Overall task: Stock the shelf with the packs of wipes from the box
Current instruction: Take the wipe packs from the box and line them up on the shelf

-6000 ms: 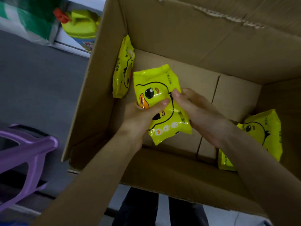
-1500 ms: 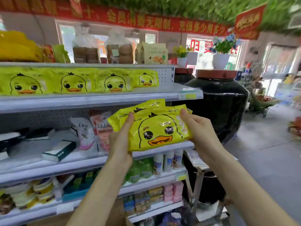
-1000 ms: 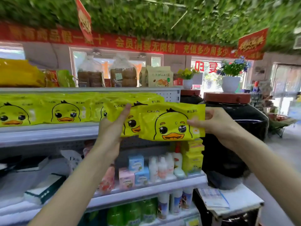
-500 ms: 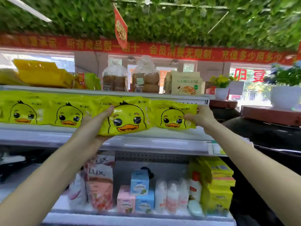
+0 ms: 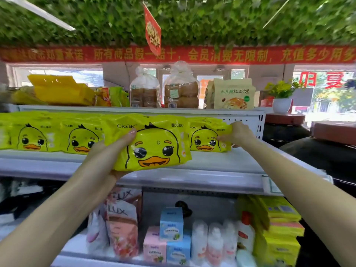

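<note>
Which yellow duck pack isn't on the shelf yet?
The duck pack in the left hand, held out before the shelf edge. The other packs stand in a row on it.

Left hand (image 5: 108, 151) grips front pack (image 5: 156, 143); right hand (image 5: 238, 134) pinches shelved pack (image 5: 204, 138)

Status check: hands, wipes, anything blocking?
Left hand grips front pack before the shelf. Right hand pinches end pack standing on it. Nothing blocking seen.
</note>
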Demonstrator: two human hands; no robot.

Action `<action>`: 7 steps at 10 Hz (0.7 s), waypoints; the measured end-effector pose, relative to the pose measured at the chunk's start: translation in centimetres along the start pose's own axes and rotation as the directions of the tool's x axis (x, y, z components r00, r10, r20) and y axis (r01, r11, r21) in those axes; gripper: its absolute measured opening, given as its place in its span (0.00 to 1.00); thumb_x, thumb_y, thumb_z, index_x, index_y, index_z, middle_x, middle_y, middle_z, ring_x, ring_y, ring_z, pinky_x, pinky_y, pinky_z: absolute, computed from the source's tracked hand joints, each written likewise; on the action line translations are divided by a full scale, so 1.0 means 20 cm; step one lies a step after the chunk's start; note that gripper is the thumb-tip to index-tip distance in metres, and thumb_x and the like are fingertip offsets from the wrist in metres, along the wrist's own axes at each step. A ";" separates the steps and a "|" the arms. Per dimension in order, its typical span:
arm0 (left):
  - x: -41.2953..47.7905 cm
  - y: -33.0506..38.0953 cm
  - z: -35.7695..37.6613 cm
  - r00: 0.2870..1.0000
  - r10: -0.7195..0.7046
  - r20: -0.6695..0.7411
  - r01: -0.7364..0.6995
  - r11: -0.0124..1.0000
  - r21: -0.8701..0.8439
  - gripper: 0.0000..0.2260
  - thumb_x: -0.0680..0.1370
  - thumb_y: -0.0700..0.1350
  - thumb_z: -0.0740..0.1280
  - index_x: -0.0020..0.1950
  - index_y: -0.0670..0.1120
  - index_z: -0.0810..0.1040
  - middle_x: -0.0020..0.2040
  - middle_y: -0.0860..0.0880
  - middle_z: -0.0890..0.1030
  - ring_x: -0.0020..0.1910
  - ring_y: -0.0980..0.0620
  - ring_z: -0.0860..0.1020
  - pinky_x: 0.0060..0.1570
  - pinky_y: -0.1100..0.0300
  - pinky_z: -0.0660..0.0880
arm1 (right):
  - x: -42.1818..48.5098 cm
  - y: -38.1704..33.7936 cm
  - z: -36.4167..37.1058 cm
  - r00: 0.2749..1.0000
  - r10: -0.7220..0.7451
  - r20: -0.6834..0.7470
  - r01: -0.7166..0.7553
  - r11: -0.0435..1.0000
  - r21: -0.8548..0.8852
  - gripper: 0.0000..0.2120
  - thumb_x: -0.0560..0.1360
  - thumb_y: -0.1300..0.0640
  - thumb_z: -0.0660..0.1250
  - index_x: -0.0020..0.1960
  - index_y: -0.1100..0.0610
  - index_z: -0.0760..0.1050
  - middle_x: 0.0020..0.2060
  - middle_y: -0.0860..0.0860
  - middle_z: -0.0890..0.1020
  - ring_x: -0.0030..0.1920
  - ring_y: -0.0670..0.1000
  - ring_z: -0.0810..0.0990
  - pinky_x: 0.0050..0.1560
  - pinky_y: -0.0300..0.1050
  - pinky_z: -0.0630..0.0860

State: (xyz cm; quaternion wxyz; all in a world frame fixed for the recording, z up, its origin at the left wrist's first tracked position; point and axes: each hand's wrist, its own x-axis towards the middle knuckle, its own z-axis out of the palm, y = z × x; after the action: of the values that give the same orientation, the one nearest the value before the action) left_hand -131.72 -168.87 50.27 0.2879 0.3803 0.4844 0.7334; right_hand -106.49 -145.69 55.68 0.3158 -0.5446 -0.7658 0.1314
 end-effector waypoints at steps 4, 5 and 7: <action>-0.11 0.16 0.51 0.995 -0.046 0.093 0.041 0.998 0.053 0.41 0.62 0.58 0.77 0.72 0.47 0.68 0.63 0.49 0.79 0.57 0.49 0.80 0.37 0.56 0.81 | -0.39 -0.06 -0.32 0.861 -0.389 0.329 0.137 0.799 0.586 0.14 0.76 0.44 0.62 0.57 0.50 0.74 0.55 0.52 0.79 0.52 0.51 0.80 0.53 0.45 0.79; -0.07 0.18 0.66 0.985 0.005 0.171 -0.033 0.987 0.160 0.19 0.73 0.52 0.73 0.62 0.48 0.77 0.54 0.49 0.84 0.49 0.52 0.83 0.42 0.56 0.81 | -0.42 -0.04 -0.30 0.876 -0.385 0.290 0.148 0.788 0.598 0.23 0.66 0.44 0.70 0.57 0.53 0.78 0.52 0.53 0.84 0.52 0.56 0.82 0.55 0.51 0.79; 0.14 0.33 0.75 0.893 0.309 0.328 -0.445 0.496 0.745 0.21 0.64 0.53 0.80 0.53 0.50 0.81 0.53 0.50 0.81 0.54 0.50 0.77 0.55 0.54 0.74 | -0.33 0.06 -0.30 0.972 -0.206 0.113 0.083 0.752 0.653 0.15 0.66 0.55 0.77 0.51 0.57 0.79 0.41 0.53 0.84 0.36 0.52 0.83 0.33 0.41 0.80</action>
State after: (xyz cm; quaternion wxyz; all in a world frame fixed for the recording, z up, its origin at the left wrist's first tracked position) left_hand -121.00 -161.64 60.76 -0.0477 0.6190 0.6436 0.4476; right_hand -100.47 -152.16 57.37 0.4229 -0.3279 -0.7389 0.4095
